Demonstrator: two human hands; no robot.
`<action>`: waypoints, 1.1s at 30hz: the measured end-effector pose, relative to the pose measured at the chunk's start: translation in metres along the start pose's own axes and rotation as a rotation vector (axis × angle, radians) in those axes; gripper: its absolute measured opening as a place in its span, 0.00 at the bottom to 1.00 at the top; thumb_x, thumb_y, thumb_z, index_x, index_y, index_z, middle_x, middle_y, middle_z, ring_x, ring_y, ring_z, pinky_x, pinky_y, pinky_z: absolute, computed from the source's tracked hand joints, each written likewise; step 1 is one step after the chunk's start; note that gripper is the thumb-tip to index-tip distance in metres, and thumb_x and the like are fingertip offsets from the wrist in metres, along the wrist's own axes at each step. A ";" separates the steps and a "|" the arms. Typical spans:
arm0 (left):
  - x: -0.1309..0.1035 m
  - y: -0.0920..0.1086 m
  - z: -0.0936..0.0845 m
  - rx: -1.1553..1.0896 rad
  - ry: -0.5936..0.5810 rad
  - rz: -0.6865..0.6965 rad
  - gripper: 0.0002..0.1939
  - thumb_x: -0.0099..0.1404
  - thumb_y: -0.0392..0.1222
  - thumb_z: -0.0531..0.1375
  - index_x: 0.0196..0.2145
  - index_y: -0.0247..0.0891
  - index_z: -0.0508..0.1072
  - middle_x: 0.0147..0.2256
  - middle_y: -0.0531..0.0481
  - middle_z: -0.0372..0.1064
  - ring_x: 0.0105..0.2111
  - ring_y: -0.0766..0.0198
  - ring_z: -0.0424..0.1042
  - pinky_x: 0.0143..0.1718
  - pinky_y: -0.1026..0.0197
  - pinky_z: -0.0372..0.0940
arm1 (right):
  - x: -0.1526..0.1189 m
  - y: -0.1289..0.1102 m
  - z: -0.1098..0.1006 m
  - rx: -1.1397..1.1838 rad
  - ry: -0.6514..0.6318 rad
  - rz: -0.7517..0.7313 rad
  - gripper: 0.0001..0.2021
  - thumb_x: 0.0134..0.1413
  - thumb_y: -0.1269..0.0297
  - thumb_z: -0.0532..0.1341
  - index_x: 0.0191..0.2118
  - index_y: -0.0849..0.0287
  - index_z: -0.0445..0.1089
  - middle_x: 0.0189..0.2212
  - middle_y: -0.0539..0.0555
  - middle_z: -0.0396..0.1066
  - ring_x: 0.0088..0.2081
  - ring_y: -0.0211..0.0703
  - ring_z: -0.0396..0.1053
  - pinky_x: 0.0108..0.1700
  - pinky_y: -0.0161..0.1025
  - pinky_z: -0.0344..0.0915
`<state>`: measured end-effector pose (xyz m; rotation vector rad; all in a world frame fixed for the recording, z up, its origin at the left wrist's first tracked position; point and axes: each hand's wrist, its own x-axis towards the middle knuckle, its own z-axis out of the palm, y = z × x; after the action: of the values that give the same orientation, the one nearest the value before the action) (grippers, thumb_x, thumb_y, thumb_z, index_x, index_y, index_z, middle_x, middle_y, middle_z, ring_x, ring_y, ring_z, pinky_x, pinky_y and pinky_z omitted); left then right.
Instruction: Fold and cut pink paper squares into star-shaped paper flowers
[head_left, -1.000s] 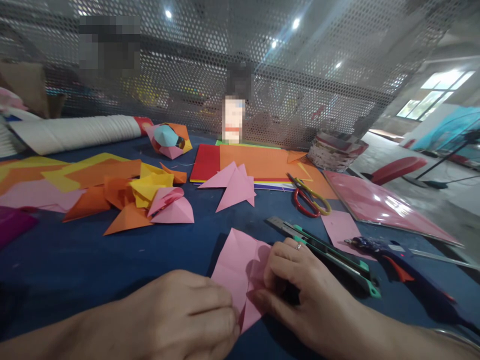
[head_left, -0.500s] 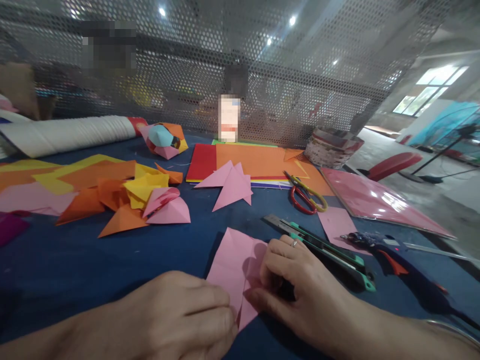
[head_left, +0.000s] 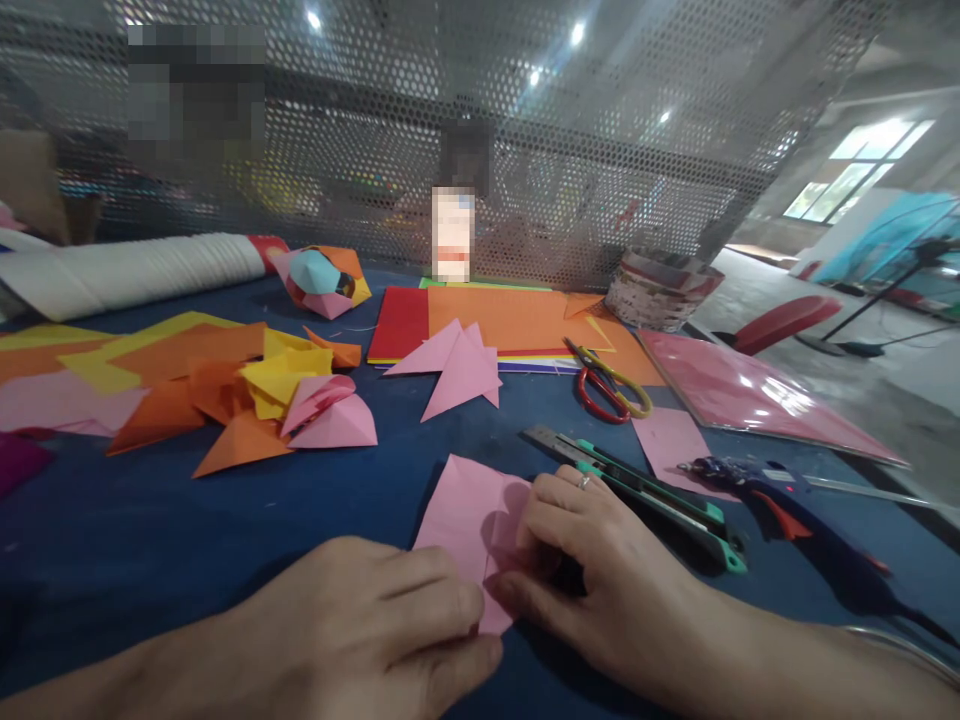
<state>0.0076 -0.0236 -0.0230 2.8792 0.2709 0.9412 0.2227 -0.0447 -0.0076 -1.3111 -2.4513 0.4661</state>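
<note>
A sheet of pink paper lies on the dark blue table between my hands, with a crease running down it. My left hand has its fingers curled over the lower left part of the paper, covering that corner. At the right edge, my right hand pinches the paper between thumb and bent fingers; a ring shows on one finger. Just beyond my right hand lies a green and black utility knife with its blade out. Folded pink paper pieces rest farther back.
Folded orange and yellow papers are heaped at the left. Scissors lie beside stacked coloured sheets. A glue gun and a pink plastic-wrapped pack are at the right. A woven basket stands near the mesh panel.
My left hand has shifted slightly right across the lower part of the pink paper, covering more of it. My right hand stays at the right edge. The camera view has moved a little.
</note>
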 end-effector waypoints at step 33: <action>-0.005 -0.004 0.007 0.017 0.066 0.138 0.14 0.70 0.36 0.49 0.42 0.35 0.74 0.40 0.54 0.76 0.39 0.66 0.72 0.40 0.67 0.66 | -0.001 -0.001 0.002 0.003 0.034 0.021 0.06 0.56 0.66 0.59 0.29 0.57 0.61 0.29 0.48 0.63 0.33 0.40 0.56 0.37 0.39 0.50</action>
<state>0.0069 -0.0206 -0.0320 2.9168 0.0864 1.0631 0.2216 -0.0461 -0.0093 -1.3336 -2.4111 0.4486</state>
